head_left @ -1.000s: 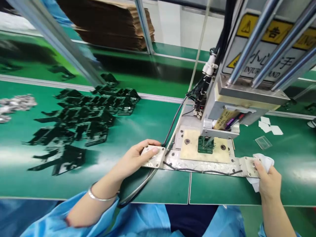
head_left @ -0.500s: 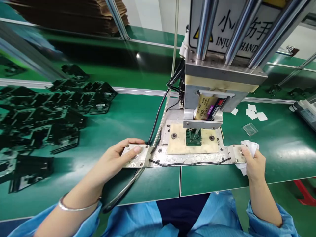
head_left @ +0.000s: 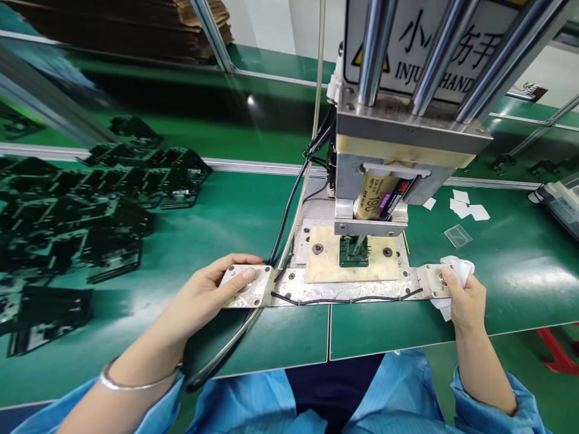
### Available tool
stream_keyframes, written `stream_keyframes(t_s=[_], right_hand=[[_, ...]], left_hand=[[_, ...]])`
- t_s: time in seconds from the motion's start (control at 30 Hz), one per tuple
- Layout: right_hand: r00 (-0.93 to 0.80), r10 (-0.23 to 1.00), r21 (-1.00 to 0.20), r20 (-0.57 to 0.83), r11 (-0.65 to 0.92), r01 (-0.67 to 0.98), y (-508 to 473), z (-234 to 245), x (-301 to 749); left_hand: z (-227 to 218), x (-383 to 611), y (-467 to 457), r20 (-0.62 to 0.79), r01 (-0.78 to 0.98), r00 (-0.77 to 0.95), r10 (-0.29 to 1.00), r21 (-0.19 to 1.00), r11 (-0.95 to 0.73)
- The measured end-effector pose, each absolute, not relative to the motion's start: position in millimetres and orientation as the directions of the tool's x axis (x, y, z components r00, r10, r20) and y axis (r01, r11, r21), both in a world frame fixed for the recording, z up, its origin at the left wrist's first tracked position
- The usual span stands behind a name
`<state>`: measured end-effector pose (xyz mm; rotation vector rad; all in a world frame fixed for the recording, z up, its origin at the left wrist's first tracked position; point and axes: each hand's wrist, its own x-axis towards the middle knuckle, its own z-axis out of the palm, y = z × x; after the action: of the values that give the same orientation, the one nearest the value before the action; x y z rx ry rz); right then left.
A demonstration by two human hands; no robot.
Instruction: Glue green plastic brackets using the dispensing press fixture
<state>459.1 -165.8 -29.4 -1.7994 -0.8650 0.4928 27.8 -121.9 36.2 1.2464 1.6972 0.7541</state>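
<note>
Your L thumb [head_left: 248, 273] lies across the L end of the steel base plate [head_left: 344, 291], tip just past a round btn [head_left: 245, 287], other fingers curled under the edge, so L hand [head_left: 203, 295] is clamped on the plate. R thumb [head_left: 446, 278] is on the matching round btn [head_left: 439, 278] at the R end, w/ R hand [head_left: 468, 307] closed round a bunched white cloth [head_left: 458, 265]. The base plate lies on the green bench mat [head_left: 253, 211], a black cable [head_left: 348, 299] running along it. Between your hands, a cream fixture plate [head_left: 353, 262] w/ two bolts holds a small green part [head_left: 354, 253] right under the press head [head_left: 389, 187]; can't tell if they touch. A yellow-labelled cartridge [head_left: 375, 196] sits in the head, steel guide rods [head_left: 438, 54] above, INJURY HAND warning sign [head_left: 429, 48] behind. L of the base, black plastic frames [head_left: 90, 217] lie in a spread pile; R of it, white paper squares [head_left: 464, 204] and a clear film piece [head_left: 458, 235]. Blue sleeves [head_left: 488, 398] on both arms, metal bangle [head_left: 136, 386] on L wrist, flat cardboard stack [head_left: 122, 30] far back
</note>
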Motion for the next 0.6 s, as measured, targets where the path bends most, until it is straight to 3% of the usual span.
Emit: stream_keyframes(t_s=[0.6], right_hand=[[0.662,0.746,-0.91,0.071,-0.223,0.349,-166.2,-25.6,457.8]], left_hand=[[39.1,27.5,-121.9,-0.306,0.453,-0.107,0.946,0.832,0.32]])
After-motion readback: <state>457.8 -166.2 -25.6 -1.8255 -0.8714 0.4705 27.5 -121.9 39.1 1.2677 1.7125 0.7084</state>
